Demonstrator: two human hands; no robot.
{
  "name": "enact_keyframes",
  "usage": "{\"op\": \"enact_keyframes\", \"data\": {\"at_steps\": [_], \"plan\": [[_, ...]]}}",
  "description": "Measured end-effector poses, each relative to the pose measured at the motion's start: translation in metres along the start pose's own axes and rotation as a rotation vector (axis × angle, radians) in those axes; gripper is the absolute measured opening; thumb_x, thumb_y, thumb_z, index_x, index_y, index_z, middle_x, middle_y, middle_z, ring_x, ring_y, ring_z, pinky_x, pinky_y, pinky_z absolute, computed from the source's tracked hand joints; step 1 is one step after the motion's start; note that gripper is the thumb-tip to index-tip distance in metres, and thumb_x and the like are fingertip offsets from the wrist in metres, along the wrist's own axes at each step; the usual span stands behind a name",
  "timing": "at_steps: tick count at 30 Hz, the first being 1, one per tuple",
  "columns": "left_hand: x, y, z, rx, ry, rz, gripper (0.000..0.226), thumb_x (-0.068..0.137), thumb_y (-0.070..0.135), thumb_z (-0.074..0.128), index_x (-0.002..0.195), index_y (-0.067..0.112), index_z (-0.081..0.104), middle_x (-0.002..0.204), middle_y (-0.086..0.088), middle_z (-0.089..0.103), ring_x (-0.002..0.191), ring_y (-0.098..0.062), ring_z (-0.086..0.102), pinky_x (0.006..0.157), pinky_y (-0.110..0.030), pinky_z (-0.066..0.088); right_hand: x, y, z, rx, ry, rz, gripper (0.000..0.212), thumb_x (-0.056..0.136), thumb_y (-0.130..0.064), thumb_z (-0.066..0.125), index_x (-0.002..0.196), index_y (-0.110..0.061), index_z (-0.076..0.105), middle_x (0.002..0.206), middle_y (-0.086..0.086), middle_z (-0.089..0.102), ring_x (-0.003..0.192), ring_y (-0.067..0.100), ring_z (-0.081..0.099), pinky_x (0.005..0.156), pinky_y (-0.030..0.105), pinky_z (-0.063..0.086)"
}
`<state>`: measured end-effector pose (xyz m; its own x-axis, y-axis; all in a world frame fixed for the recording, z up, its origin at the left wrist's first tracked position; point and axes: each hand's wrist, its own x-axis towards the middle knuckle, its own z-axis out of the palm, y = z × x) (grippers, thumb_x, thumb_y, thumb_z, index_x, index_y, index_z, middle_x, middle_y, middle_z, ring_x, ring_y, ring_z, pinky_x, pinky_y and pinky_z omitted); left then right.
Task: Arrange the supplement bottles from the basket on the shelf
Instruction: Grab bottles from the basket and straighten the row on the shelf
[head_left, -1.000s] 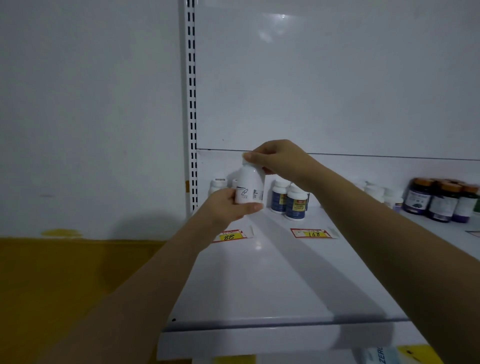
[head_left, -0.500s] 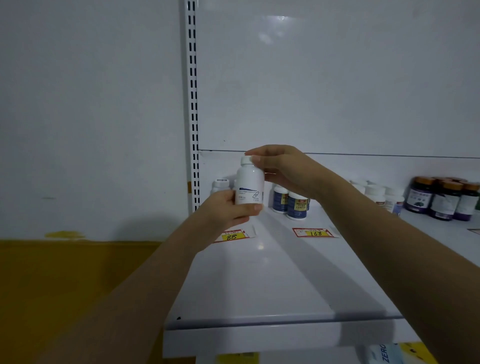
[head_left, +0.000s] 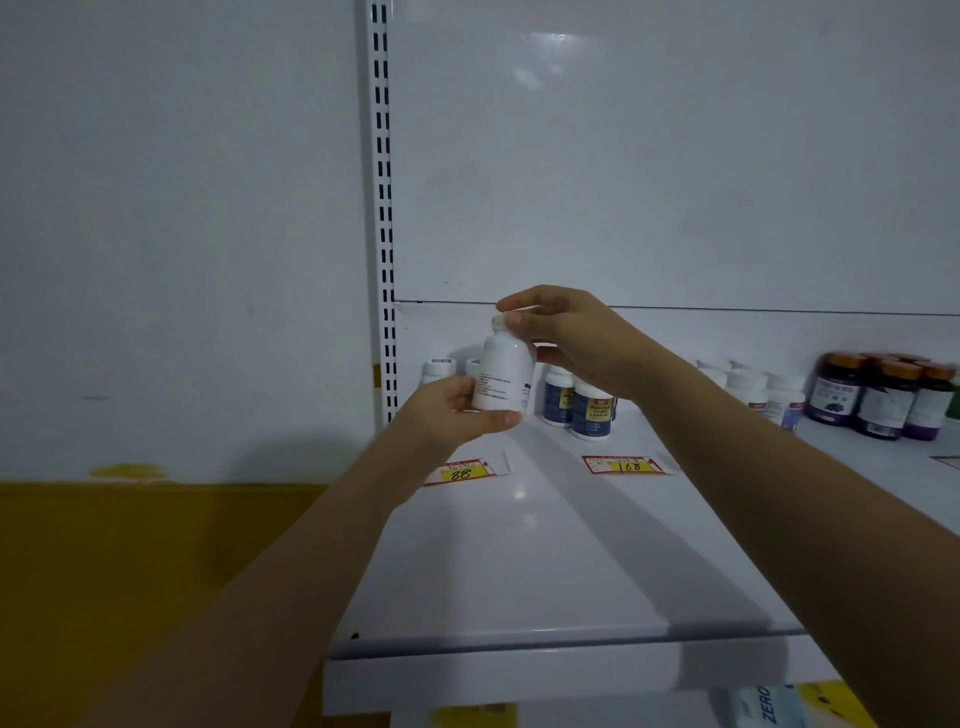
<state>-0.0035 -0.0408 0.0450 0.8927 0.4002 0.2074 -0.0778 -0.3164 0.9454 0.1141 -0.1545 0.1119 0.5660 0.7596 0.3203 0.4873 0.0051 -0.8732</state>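
Head-camera view: a white supplement bottle (head_left: 506, 374) is held upright, long axis vertical, above the shelf's (head_left: 519, 571) back-left corner, the left hand (head_left: 457, 410) gripping its base and the right hand (head_left: 566, 338) pinching its cap from above.

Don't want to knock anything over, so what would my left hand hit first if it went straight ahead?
Probably the small white bottles at the back, right behind your left hand and the bottle it holds; depth is unclear.

Single head-worn wide-angle view, facing forward and slightly down, close to the white shelf (head_left: 519, 566)
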Motion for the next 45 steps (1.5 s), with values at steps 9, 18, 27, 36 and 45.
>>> {"op": "enact_keyframes", "data": {"at_steps": [9, 18, 27, 36, 45], "plan": [[-0.002, 0.002, 0.015, 0.047, 0.245, 0.084, 0.048, 0.072, 0.018, 0.079, 0.104, 0.017, 0.044, 0.097, 0.005, 0.054, 0.087, -0.010, 0.057, 0.059, -0.011, 0.046, -0.002, 0.004, 0.001, -0.049, -0.027, 0.038, 0.039, 0.089, -0.039, 0.060, 0.124, -0.022, 0.060, 0.117, -0.003, 0.064, 0.101, 0.015, 0.063, 0.083, 0.028, 0.055], [-0.004, 0.002, 0.014, 0.012, 0.199, 0.062, 0.046, 0.075, 0.019, 0.077, 0.107, 0.017, 0.043, 0.104, 0.002, 0.059, 0.077, -0.005, 0.058, 0.051, -0.004, 0.046, 0.000, 0.003, 0.005, -0.154, 0.080, 0.008, 0.036, 0.087, -0.035, 0.064, 0.117, -0.014, 0.061, 0.116, 0.004, 0.065, 0.093, 0.016, 0.065, 0.072, 0.023, 0.057], [-0.003, -0.003, 0.012, -0.003, 0.173, 0.069, 0.041, 0.078, 0.007, 0.073, 0.116, 0.007, 0.058, 0.111, -0.002, 0.064, 0.096, -0.016, 0.062, 0.091, -0.029, 0.048, 0.003, -0.003, 0.011, -0.556, 0.239, 0.125, 0.048, 0.079, -0.058, 0.062, 0.081, -0.011, 0.051, 0.080, 0.003, 0.064, 0.073, 0.018, 0.065, 0.078, 0.032, 0.055], [0.001, -0.014, 0.006, -0.199, 0.035, 0.032, 0.026, 0.078, 0.002, 0.069, 0.100, 0.013, 0.061, 0.105, -0.008, 0.070, 0.095, -0.020, 0.067, 0.087, -0.031, 0.054, -0.001, -0.001, 0.001, -0.210, 0.052, 0.141, 0.037, 0.086, -0.046, 0.061, 0.101, -0.012, 0.063, 0.095, 0.004, 0.068, 0.079, 0.014, 0.067, 0.061, 0.019, 0.054], [0.005, -0.013, 0.012, -0.117, 0.047, 0.057, 0.022, 0.079, 0.012, 0.073, 0.099, 0.019, 0.066, 0.098, -0.001, 0.072, 0.095, -0.016, 0.067, 0.087, -0.026, 0.053, 0.001, -0.001, 0.001, -0.229, 0.076, 0.100, 0.040, 0.089, -0.050, 0.056, 0.102, -0.013, 0.064, 0.101, 0.003, 0.068, 0.083, 0.013, 0.067, 0.070, 0.020, 0.055]]}}
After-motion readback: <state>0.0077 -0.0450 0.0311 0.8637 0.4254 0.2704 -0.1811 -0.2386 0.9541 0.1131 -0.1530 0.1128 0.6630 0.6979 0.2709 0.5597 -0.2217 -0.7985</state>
